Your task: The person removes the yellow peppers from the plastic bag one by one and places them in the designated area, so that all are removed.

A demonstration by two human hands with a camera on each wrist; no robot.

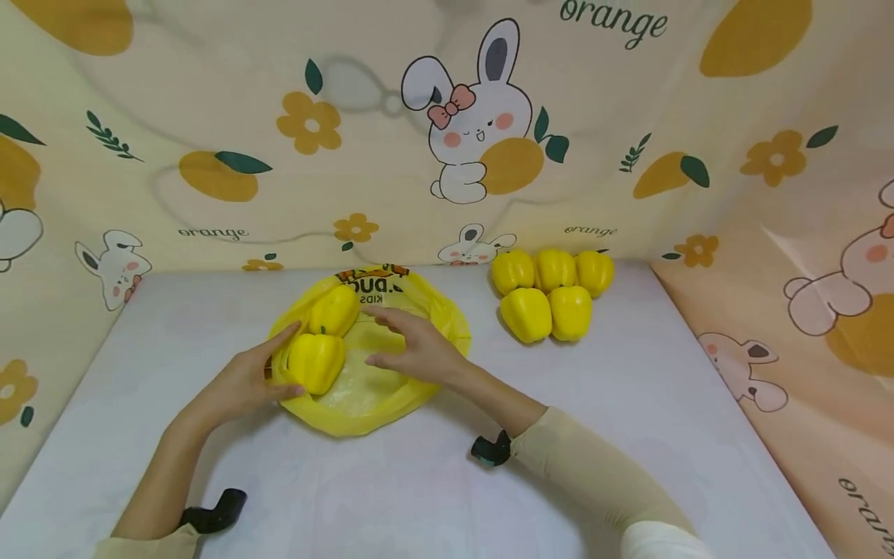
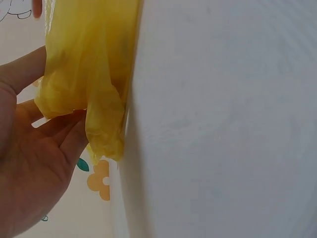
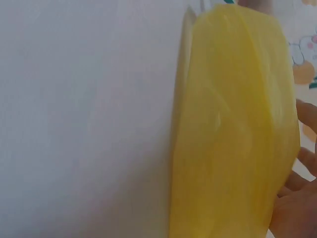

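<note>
A yellow plastic bag [image 1: 363,423] with printed lettering stands on the white table, its mouth spread wide. Inside its left part lie two yellow bell peppers, a rear one [image 1: 334,310] and a front one [image 1: 317,365] with a green stem. My left hand [image 1: 244,380] holds the bag's left side, its thumb at the rim beside the front pepper. In the left wrist view, some fingers pass behind the yellow plastic. Over the bag's right part is my right hand [image 1: 419,349], fingers extended and thumb apart, with nothing between them.
Several more yellow bell peppers [image 1: 527,314] are grouped in two rows at the table's back right. A patterned cloth [image 1: 384,178] with rabbits and oranges rises behind the white table [image 1: 419,497]. Black devices [image 1: 216,512] are worn at both wrists.
</note>
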